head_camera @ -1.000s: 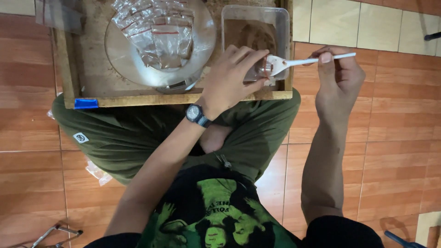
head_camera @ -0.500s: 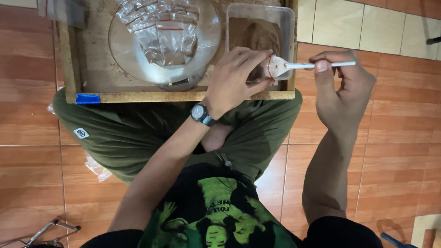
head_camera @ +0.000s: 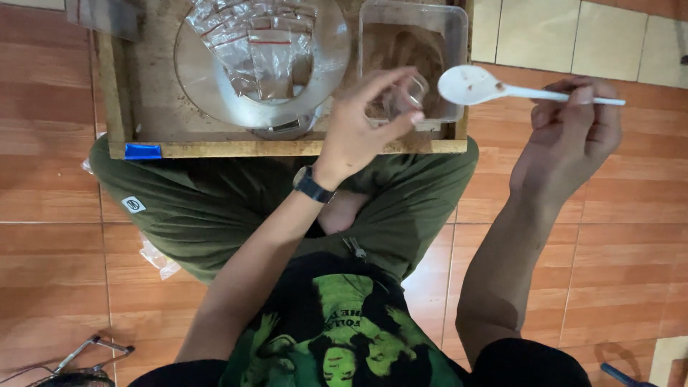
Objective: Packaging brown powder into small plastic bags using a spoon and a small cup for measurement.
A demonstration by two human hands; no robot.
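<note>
My left hand (head_camera: pixel 362 122) pinches a small clear plastic bag (head_camera: pixel 401 97) with brown powder in it, held over the near edge of a clear plastic tub (head_camera: pixel 459 43) of brown powder. My right hand (head_camera: pixel 573 136) grips the handle of a white plastic spoon (head_camera: pixel 476 86). The spoon's bowl faces up, nearly empty, just right of the tub and apart from the bag. A wristwatch (head_camera: pixel 312 185) sits on my left wrist.
The tub stands in a wooden tray (head_camera: pixel 143 100) resting on my crossed legs. A round metal scale pan (head_camera: pixel 208 86) in the tray holds several small clear bags (head_camera: pixel 269 50). Orange floor tiles (head_camera: pixel 43 179) lie all around; pale tiles (head_camera: pixel 566 36) at top right.
My right hand has drawn the spoon out of the bag's mouth and moved it to the right. My left hand has stayed on the bag above the tub.
</note>
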